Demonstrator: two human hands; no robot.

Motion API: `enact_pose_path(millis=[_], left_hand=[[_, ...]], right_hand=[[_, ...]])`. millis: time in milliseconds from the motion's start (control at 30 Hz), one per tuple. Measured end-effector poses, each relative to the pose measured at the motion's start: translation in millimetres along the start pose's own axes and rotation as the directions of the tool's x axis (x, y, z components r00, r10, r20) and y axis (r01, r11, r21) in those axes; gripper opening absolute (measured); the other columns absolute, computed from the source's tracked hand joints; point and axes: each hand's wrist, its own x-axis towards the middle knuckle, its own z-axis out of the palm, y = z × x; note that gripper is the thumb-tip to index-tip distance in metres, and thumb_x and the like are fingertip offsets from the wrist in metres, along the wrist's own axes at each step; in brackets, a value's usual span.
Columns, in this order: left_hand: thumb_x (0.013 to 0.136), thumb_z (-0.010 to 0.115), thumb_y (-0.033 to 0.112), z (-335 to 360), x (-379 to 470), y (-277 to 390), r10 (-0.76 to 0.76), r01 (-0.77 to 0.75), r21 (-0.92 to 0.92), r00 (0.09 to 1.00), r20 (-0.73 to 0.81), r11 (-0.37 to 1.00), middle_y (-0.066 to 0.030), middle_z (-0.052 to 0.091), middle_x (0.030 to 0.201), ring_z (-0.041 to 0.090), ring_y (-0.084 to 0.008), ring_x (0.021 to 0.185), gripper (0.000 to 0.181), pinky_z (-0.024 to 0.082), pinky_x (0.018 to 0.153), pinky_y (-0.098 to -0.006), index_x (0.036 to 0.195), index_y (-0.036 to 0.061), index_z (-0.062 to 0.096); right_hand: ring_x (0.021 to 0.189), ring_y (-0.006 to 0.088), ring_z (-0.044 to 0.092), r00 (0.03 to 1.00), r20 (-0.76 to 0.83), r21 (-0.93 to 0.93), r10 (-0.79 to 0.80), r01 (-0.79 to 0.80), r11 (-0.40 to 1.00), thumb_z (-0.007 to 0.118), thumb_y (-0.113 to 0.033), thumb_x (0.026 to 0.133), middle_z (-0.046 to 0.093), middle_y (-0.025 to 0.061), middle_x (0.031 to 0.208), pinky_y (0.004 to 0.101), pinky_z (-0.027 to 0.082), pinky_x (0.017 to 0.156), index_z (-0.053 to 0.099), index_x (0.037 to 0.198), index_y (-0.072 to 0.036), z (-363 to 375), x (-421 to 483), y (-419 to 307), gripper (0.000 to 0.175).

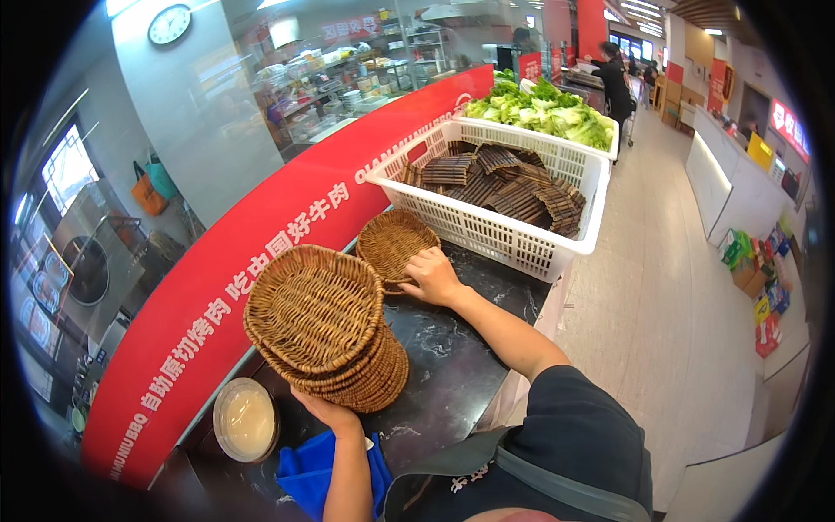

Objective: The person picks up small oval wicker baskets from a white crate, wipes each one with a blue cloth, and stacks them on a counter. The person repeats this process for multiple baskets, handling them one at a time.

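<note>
A tall stack of brown wicker baskets [316, 310] stands on the dark marbled counter [434, 352], the upper ones leaning to the left. My left hand [329, 410] rests against the lower left side of this stack, its fingers partly hidden beneath the baskets. Behind the stack, close to the white plastic crate, lies a smaller-looking wicker basket [393, 245]. On its right rim is my right hand [430, 277], with the fingers curled over the edge. Whether anything lies under that basket cannot be made out.
A white perforated crate [483, 238] holds dark slatted mats [502, 183]. Beyond it stands a tray of leafy greens [548, 111]. A round tub [245, 419] and a blue cloth [313, 466] lie near my left forearm. A red-banded glass partition [215, 313] borders the counter.
</note>
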Motion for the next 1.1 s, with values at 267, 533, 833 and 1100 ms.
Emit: enact_pose_path(millis=[267, 533, 833, 1100], left_hand=[[0.115, 0.034, 0.051, 7, 0, 13, 0.132, -0.131, 0.24, 0.991, 0.012, 0.962, -0.0191, 0.043, 0.159, 0.042, -0.0302, 0.147, 0.069, 0.028, 0.124, -0.0431, 0.153, -0.006, 0.041], [0.114, 0.038, 0.039, 12, 1, 19, 0.148, -0.133, 0.206, 0.987, -0.061, 0.969, -0.0221, 0.042, 0.16, 0.04, -0.0346, 0.149, 0.055, 0.027, 0.125, -0.0432, 0.146, -0.0046, 0.047], [0.114, 0.036, 0.041, 6, 0, 22, 0.158, -0.141, 0.251, 0.986, -0.051, 0.958, -0.0264, 0.041, 0.159, 0.042, -0.0408, 0.147, 0.056, 0.031, 0.122, -0.0458, 0.144, -0.005, 0.048], [0.114, 0.035, 0.043, 4, 0, 18, 0.146, -0.132, 0.258, 0.989, -0.035, 0.957, -0.0265, 0.041, 0.159, 0.042, -0.0398, 0.148, 0.058, 0.031, 0.122, -0.0453, 0.144, -0.0056, 0.047]], right_hand=[[0.122, 0.0288, 0.063, 0.891, -0.095, 0.591, 0.444, -0.308, 0.745, 0.066, -0.029, 0.1, 0.069, 0.015, 0.13, 0.0424, 0.045, 0.107, 0.067, 0.131, -0.005, -4, 16, -24, 0.04], [0.125, 0.036, 0.061, 0.866, -0.431, 0.833, 0.254, 0.274, 0.48, 0.036, -0.055, 0.109, 0.065, 0.025, 0.134, 0.0485, 0.044, 0.111, 0.057, 0.14, 0.006, -84, 88, -99, 0.072], [0.059, 0.0264, 0.063, 0.774, -0.522, 0.4, -0.36, 0.594, 0.698, 0.052, -0.042, 0.111, 0.069, 0.0104, 0.069, 0.036, 0.047, 0.058, 0.069, 0.091, 0.002, -130, 119, -166, 0.05], [0.051, 0.0221, 0.05, 0.833, -0.425, 0.409, -0.354, 0.526, 0.746, 0.058, -0.032, 0.105, 0.057, 0.008, 0.061, 0.0343, 0.035, 0.051, 0.069, 0.09, 0.004, -129, 115, -157, 0.041]])
